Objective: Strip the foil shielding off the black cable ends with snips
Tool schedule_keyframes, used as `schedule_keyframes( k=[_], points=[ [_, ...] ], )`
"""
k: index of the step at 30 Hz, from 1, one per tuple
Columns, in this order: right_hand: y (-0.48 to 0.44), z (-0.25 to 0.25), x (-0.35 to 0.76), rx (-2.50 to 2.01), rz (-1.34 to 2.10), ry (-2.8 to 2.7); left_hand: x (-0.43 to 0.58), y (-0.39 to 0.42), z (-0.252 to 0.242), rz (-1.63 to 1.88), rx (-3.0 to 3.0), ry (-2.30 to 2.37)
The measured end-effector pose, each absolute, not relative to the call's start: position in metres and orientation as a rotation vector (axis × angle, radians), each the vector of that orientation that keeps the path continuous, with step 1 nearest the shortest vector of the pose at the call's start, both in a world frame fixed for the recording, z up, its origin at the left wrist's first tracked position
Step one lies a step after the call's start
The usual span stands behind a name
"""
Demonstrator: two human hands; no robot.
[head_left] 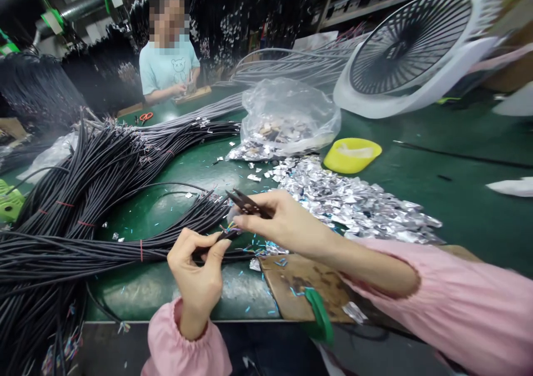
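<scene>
Cable (227, 235), likely springy, best held behind wires (231, 227): my left hand (199, 267) pinches it; right hand (283, 220), two o'clock, grips pliers (252, 205).

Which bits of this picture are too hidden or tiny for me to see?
All in the head view:
Handles of the dark tool: covered by the right hand.
Part of the cable: covered by the left hand.
Far ends of the black cables: cut off by the left edge.
Whatever the other person's hands hold: too small.
</scene>
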State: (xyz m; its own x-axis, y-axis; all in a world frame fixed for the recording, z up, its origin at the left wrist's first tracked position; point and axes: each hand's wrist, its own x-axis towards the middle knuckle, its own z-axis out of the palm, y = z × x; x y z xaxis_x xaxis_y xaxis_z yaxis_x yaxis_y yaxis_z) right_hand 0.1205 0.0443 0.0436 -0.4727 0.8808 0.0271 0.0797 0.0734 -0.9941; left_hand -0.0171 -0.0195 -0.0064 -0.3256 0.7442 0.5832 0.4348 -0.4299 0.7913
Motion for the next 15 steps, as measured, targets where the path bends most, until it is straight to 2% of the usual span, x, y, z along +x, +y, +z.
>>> schedule_keyframes(
  k=[3,6,15],
  points=[
    [0.0380,0.0446,0.1237,-0.889,1.052,-1.757,-0.0154,-0.0195,-0.0066,1.849,1.672,1.557],
    [0.0342,0.0416,0.1246,-0.791,0.813,-1.817,-0.0137,-0.0199,-0.0079,1.857,1.705,1.591],
    [0.0342,0.0358,0.1258,-0.739,0.639,-1.880,-0.0131,-0.0218,-0.0074,1.860,1.823,1.663]
  ],
)
